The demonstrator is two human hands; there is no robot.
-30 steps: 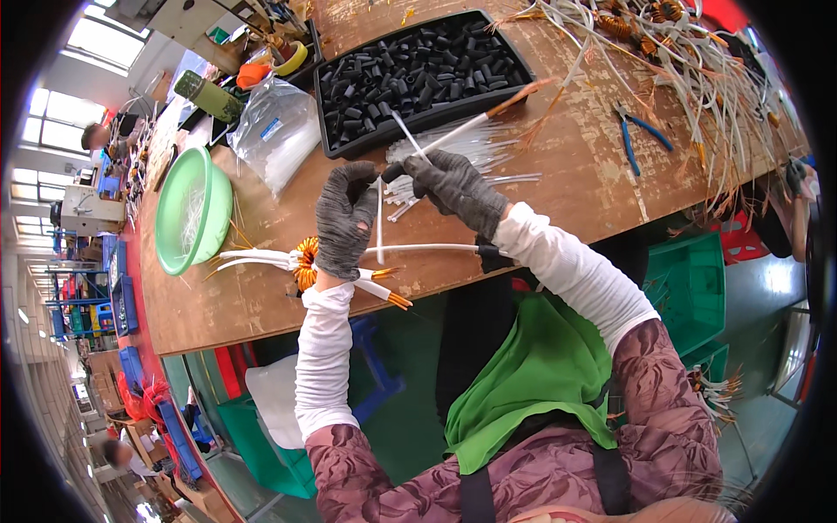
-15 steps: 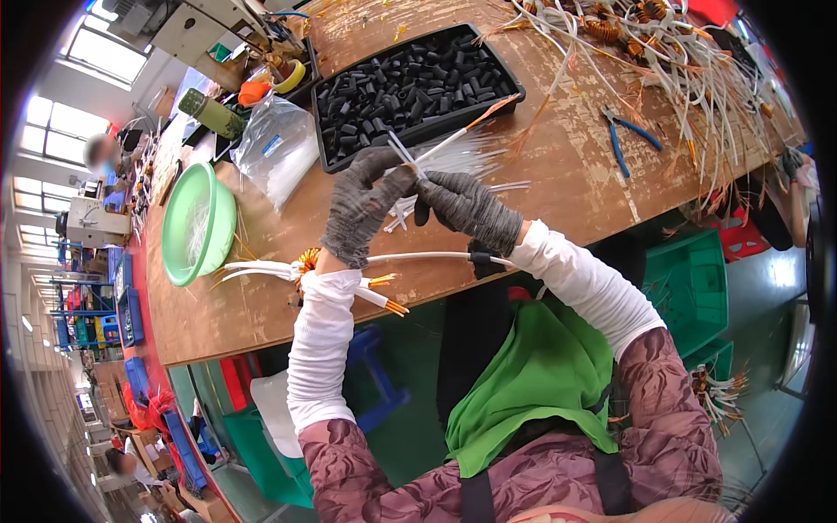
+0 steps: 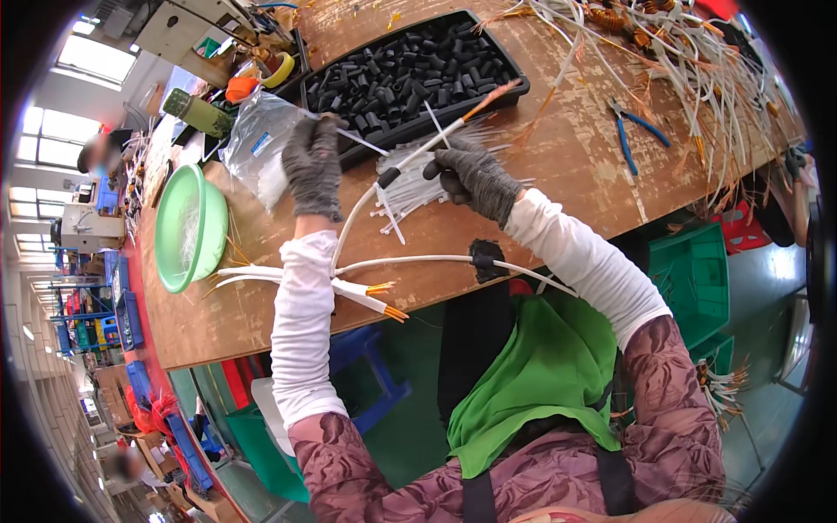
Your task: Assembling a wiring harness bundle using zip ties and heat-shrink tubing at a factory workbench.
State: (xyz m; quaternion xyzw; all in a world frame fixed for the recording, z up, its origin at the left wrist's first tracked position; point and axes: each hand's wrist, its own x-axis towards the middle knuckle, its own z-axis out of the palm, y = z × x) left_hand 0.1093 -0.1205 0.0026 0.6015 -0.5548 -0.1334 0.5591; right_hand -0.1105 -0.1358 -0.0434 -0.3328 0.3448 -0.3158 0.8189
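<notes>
Left hand [image 3: 314, 166]: grasping one end of a thin white tie [image 3: 363, 143], its far end pointing toward the cable.
Right hand [image 3: 475, 181]: fingertips pinched on a second white tie [image 3: 432, 115], which crosses the cable; whether they also grip the cable, cannot tell.
White cable [image 3: 420, 152]: between the hands, bare copper end beyond the right fingertips.
Black tube [image 3: 388, 177]: on the cable, between both grips.
Step, judged: tie fitting near the tube.
Next move: seems to call for steadying the cable while a tie is passed round.

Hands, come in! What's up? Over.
Left hand holding white strip. Right hand holding second strip. Black sleeve on white cable, between hands. Black tray just beyond.
</notes>
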